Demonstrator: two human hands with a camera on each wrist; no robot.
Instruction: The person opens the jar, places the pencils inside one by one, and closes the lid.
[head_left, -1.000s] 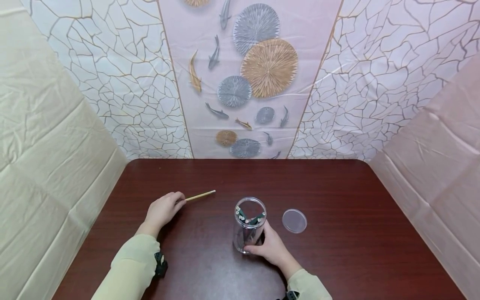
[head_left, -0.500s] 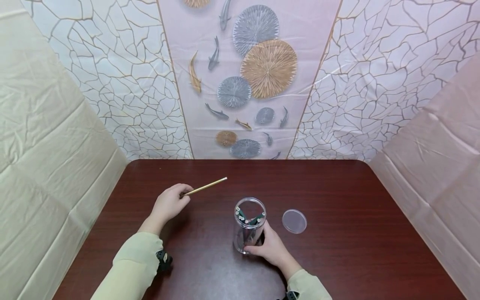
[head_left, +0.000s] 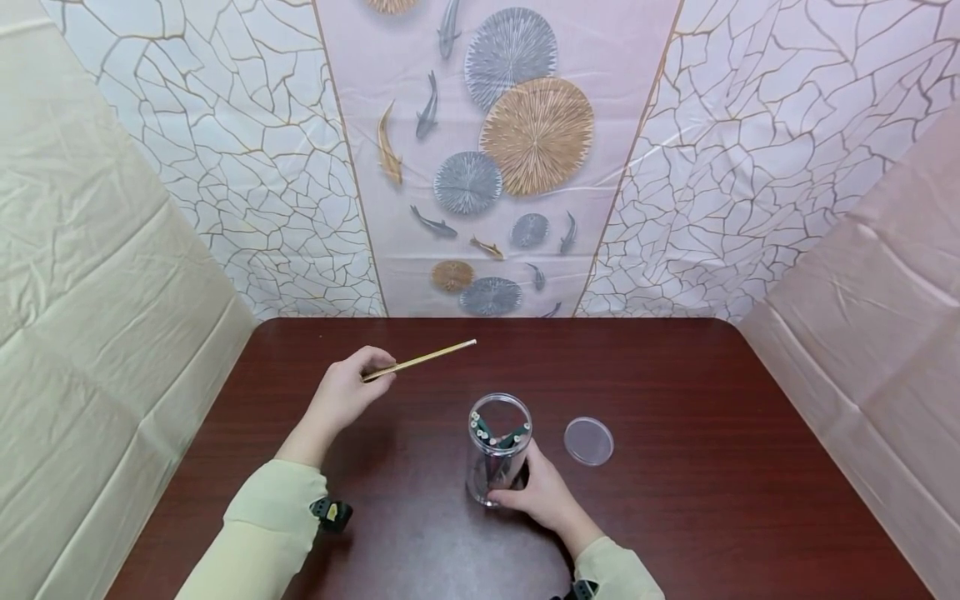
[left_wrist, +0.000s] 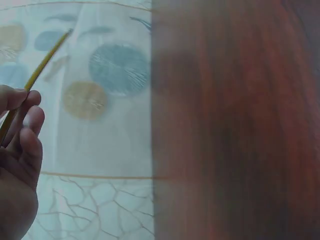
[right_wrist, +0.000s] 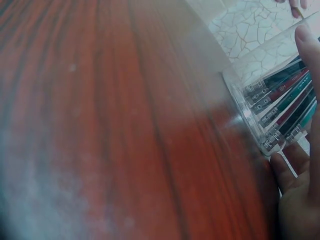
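Observation:
In the head view my left hand [head_left: 347,392] pinches a yellow pencil [head_left: 435,354] near one end, above the table at the left. The pencil slants up and to the right, its far end pale. The left wrist view shows thumb and fingertips against the pencil [left_wrist: 47,60]. My right hand [head_left: 543,496] grips the lower side of a clear, lidless jar [head_left: 501,402], which stands upright on the table. Several pencils [head_left: 483,433] lean inside it, pale ends up. Dark, green and red pencils [right_wrist: 287,100] show through the jar's wall in the right wrist view.
A clear round lid [head_left: 588,442] lies flat on the table, to the right of the jar. The dark red-brown table [head_left: 675,375] reaches back to a patterned cloth wall [head_left: 487,233]. Plain cloth walls [head_left: 862,292] flank both sides.
My left hand has lifted the yellow pencil from low over the table, moving it up and to the right. The right hand, jar and lid stay in place.

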